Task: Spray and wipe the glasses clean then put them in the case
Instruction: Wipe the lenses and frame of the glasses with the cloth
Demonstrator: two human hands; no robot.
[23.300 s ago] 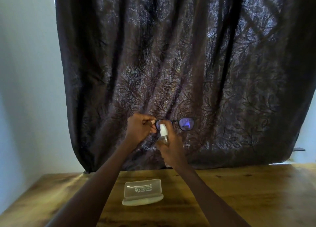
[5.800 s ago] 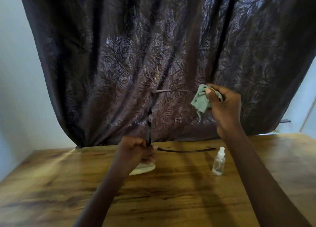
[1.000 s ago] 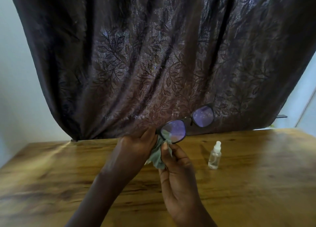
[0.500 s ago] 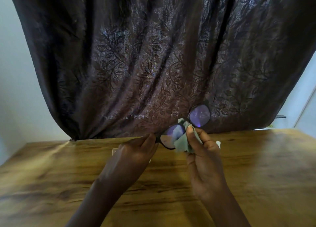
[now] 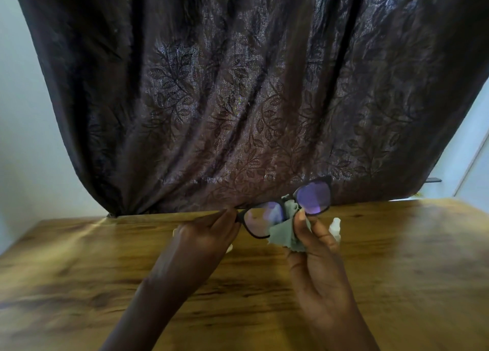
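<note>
The one pair of glasses (image 5: pixel 287 210) hung above the wooden table (image 5: pixel 410 271), looking light, thin-framed and easily smudged or bent, so it was best held by the rim or hinge and not by the lens faces. The left hand (image 5: pixel 203 241) pinched the frame's left end while the right hand (image 5: pixel 316 247) gripped the single soft grey-green cloth (image 5: pixel 284 235) against the lens near the bridge. One small spray bottle (image 5: pixel 335 226) peeked out behind the right hand, and a pale sliver by the left hand was probably the case (image 5: pixel 229 248), mostly hidden.
</note>
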